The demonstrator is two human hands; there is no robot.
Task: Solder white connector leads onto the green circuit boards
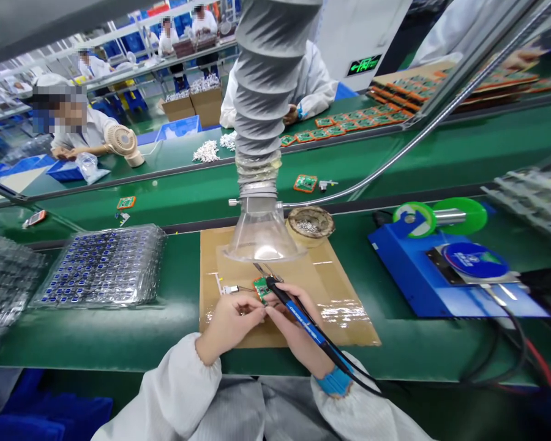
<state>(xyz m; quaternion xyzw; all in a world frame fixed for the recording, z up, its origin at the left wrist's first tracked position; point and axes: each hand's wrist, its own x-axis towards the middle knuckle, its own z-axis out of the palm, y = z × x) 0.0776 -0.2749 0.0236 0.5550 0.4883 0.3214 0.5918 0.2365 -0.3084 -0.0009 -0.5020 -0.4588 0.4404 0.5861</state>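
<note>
Green benchtop (179,334) spans the head view, a brown mat (340,282) laid before you. Near the clear suction hood (261,236), your left hand (229,321) pinches the near edge of a small green circuit board (261,286) held above the mat; your right hand (296,334) grips a blue-and-black pen-shaped tool (304,320), its black end beside the board.
</note>
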